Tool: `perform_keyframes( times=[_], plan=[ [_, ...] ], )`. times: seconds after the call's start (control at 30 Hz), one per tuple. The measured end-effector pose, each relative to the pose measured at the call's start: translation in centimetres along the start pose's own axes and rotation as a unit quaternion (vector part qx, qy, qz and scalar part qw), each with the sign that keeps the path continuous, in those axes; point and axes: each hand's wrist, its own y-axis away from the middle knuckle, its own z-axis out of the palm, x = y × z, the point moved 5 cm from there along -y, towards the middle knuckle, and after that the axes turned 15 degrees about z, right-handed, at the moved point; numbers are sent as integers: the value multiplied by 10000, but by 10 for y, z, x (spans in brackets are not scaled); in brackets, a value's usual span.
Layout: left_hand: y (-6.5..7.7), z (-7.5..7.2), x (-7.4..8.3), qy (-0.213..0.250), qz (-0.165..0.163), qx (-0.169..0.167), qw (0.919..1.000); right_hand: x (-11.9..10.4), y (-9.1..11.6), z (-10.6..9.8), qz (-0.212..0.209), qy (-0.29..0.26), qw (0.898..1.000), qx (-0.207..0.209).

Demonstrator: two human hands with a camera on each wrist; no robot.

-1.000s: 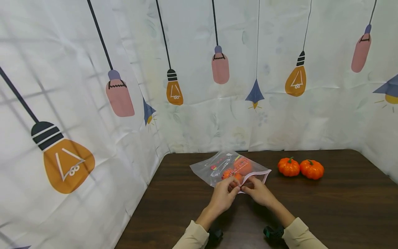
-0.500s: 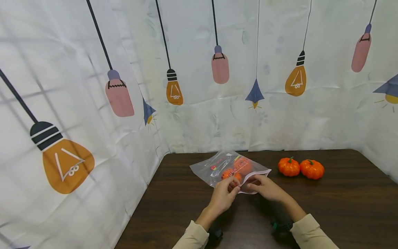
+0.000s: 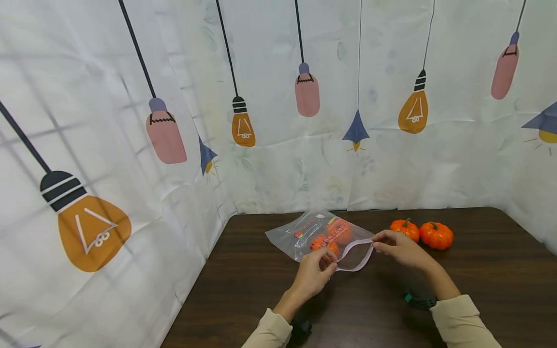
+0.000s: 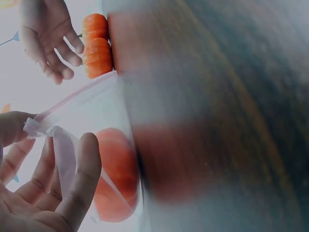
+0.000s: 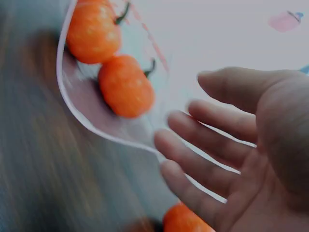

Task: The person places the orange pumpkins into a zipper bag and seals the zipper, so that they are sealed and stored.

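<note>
A clear plastic zip bag (image 3: pixel 285 237) lies on the table with its pink-edged mouth spread apart toward me. Several small orange pumpkins (image 5: pixel 126 87) with green stems are inside it. My left hand (image 3: pixel 312 270) pinches the left corner of the mouth between thumb and fingers, as the left wrist view (image 4: pixel 53 188) shows of this hand. At the right corner of the mouth, my right hand (image 3: pixel 400 249) has its fingertips close to the rim; in the right wrist view its fingers are loosely extended, apart from the thumb, with nothing between them.
Two more orange pumpkins, one (image 3: pixel 404 229) partly behind the right hand and one (image 3: pixel 436 236) beside it, sit at the back right of the dark wood table (image 3: pixel 491 270). A white curtain (image 3: pixel 278 174) printed with lamps hangs behind and to the left.
My right hand has left the middle of the bag's mouth and moved right to its far corner. The mouth has widened. The left hand keeps its pinch in the same spot.
</note>
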Motion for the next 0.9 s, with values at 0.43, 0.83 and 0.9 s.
perform_keyframes(
  times=[0.43,0.83,0.9],
  plan=[
    [1,4,0,77,80,-476,9988,40,9,-45,1587,-202,9692,1874],
    [4,7,-1,93,-81,-726,9973,52,2,-44,1389,58,9744,1766],
    [4,7,-2,196,-140,-756,9968,55,0,-43,1358,115,9757,1717]
  ],
)
